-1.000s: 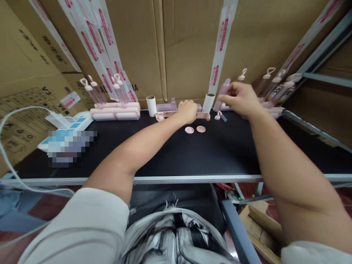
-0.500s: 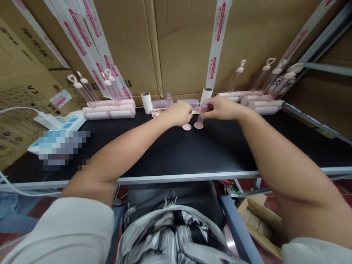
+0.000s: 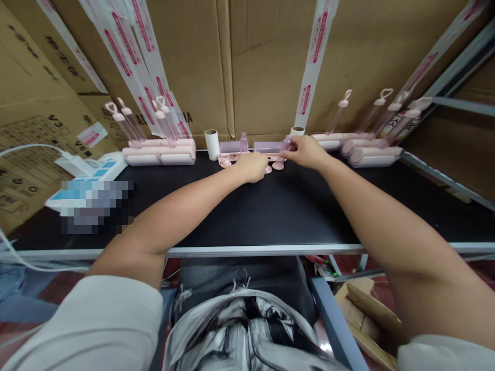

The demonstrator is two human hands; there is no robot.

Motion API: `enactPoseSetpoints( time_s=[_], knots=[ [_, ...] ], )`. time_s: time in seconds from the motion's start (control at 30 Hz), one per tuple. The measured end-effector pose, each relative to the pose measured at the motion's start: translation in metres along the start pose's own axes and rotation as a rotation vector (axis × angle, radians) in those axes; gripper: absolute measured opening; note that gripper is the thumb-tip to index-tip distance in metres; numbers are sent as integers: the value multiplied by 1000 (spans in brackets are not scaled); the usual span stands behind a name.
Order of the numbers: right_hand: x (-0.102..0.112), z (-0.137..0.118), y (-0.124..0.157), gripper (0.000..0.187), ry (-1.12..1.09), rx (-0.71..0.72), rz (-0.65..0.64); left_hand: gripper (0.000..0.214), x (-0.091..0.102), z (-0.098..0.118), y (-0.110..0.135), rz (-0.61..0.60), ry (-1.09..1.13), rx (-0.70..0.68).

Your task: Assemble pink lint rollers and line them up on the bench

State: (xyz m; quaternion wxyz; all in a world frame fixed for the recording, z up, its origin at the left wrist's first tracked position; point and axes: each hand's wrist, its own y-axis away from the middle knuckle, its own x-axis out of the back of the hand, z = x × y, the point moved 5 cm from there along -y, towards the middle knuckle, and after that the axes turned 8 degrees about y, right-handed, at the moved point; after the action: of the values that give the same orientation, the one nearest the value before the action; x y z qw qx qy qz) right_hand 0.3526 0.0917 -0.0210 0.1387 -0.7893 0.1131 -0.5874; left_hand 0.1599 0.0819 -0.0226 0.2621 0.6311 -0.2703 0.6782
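Note:
At the back middle of the bench, my right hand [image 3: 306,152] pinches a clear purple tube [image 3: 284,152] near its top. The tube stands nearly upright on a round pink base [image 3: 278,166]. Just left of it, my left hand [image 3: 252,166] is closed, fingertips over a small pink disc [image 3: 268,169]; whether they grip anything is hidden. Behind both hands lies a long pink tray-like part [image 3: 232,156], partly covered by them. A small clear purple bottle-shaped piece [image 3: 244,143] rises behind my left hand, between two purple translucent blocks [image 3: 266,147].
White cardboard tubes [image 3: 212,145] flank the middle. Pink cylinders with heart-topped clear tubes stand in a left group [image 3: 176,151] and a right group [image 3: 375,155]. A white-and-blue power strip [image 3: 93,172] with a cable is at left. Taped cardboard [image 3: 263,62] walls the back of the black bench [image 3: 255,216].
The tube in my right hand and the pink disc sit slightly farther back. My left hand has come lower, covering part of the disc. The camera view has shifted a little.

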Motion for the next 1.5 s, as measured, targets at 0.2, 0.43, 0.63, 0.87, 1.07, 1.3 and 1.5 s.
enactPoseSetpoints(
  time_s=[0.2, 0.43, 0.63, 0.87, 1.07, 1.3, 1.5],
  knots=[
    [2, -2, 0, 28, -43, 44, -79, 36, -3, -2, -12, 35, -13, 27],
    [32, 50, -5, 16, 203, -106, 21, 36, 2, 3, 0, 40, -12, 17],
    [6, 72, -11, 7, 417, -264, -212, 37, 9, -2, 13, 82, 9, 26],
    [32, 51, 1, 6, 289, -108, -184, 36, 13, -12, 18, 187, 218, -16],
    [38, -36, 42, 22, -298, 368, -340, 47, 18, -1, 8, 239, 749, -323],
    [27, -45, 34, 23, -458, 280, -117, 12, 21, -22, -7, 271, 759, -201],
    [24, 13, 9, 34, -81, 67, 96, 22, 19, -19, -13, 329, 352, 11]
  ],
)
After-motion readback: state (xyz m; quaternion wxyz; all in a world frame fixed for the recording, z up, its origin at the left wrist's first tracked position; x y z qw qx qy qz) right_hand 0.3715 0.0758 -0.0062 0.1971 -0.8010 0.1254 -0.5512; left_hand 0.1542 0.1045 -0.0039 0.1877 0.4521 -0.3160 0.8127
